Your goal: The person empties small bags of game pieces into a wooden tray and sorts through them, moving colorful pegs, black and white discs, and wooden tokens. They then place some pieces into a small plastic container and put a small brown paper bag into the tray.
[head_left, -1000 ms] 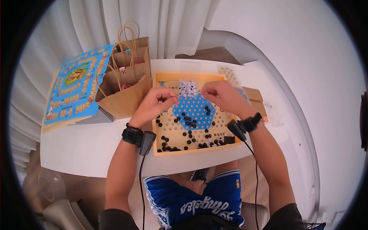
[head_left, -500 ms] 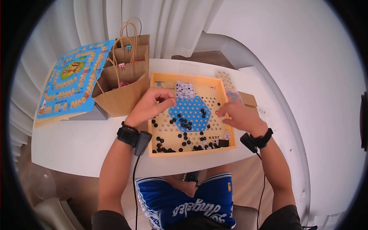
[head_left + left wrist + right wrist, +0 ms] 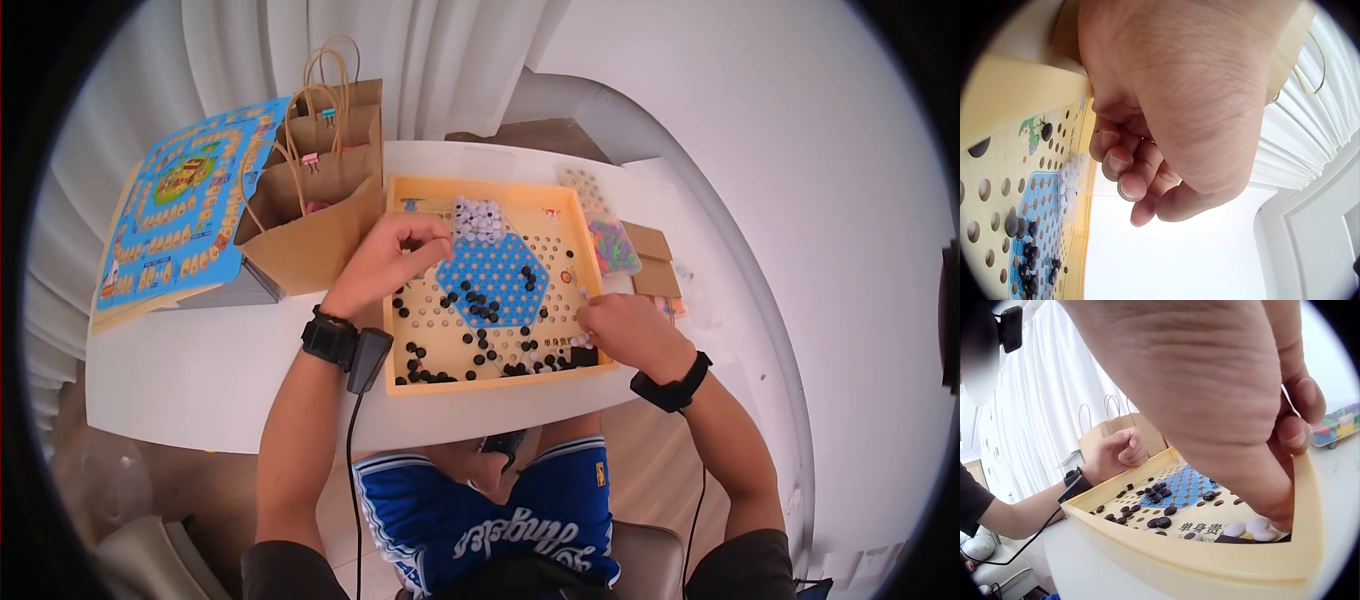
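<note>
A shallow wooden tray [image 3: 500,383] holds a board with a blue hexagon [image 3: 512,258]. Black pieces [image 3: 482,302] lie scattered over it, thickest along the near edge. White pieces [image 3: 478,220] fill a clear container at the far side. Above the tray's left edge, the left hand [image 3: 388,258] hovers with fingers loosely curled, nothing visible in it; the left wrist view shows the hand [image 3: 1179,94] likewise. The right hand [image 3: 640,332] reaches over the near right corner. In the right wrist view its thumb is beside white pieces [image 3: 1263,530]; whether it pinches one is hidden.
Brown paper bags [image 3: 320,235] and a blue printed game board [image 3: 185,180] stand left of the tray. To its right are a box of colourful pieces [image 3: 612,247], a brown carton [image 3: 652,262] and a bag of pale pieces [image 3: 583,190].
The right hand has moved from the container of white pieces rightward and down to the tray's near right corner. The left hand has stayed near the tray's left edge.
</note>
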Action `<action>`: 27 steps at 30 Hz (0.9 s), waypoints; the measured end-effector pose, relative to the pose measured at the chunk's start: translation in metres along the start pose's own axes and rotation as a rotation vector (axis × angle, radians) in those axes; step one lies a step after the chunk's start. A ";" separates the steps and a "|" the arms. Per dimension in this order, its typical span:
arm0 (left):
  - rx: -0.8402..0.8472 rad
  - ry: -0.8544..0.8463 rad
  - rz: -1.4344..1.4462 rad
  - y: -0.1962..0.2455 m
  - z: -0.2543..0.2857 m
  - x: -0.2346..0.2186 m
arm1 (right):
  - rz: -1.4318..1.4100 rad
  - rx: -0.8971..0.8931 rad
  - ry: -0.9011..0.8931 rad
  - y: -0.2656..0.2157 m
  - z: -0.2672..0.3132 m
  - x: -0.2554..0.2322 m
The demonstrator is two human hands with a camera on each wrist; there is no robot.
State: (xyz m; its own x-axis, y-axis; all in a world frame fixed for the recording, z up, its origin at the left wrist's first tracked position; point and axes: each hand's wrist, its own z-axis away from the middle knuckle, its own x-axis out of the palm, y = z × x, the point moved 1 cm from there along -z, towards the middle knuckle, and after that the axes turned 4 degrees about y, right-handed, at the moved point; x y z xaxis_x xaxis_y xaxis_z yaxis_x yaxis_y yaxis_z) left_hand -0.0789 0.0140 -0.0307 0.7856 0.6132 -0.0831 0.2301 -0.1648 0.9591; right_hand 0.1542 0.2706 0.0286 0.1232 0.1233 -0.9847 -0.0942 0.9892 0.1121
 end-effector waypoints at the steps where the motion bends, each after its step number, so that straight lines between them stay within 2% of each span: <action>1: 0.009 0.004 -0.009 0.001 0.000 0.000 | 0.017 0.008 0.009 0.001 0.000 0.001; 17: -0.007 -0.003 0.012 -0.002 -0.001 0.000 | -0.015 0.046 -0.006 0.000 -0.001 -0.002; 20: -0.012 -0.005 -0.013 -0.005 -0.001 -0.002 | 0.008 0.001 0.013 -0.002 -0.001 -0.005; 22: -0.018 0.004 0.001 -0.003 -0.001 0.000 | -0.020 0.076 -0.040 -0.003 -0.001 -0.006; 27: -0.024 0.010 0.007 -0.001 -0.001 0.000 | -0.030 0.076 -0.046 -0.001 0.000 -0.004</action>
State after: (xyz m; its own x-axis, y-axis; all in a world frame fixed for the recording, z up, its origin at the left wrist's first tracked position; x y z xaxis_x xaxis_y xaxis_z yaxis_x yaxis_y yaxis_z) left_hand -0.0800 0.0149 -0.0315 0.7810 0.6201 -0.0737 0.2104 -0.1502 0.9660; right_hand 0.1533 0.2694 0.0327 0.1703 0.0955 -0.9808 -0.0151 0.9954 0.0943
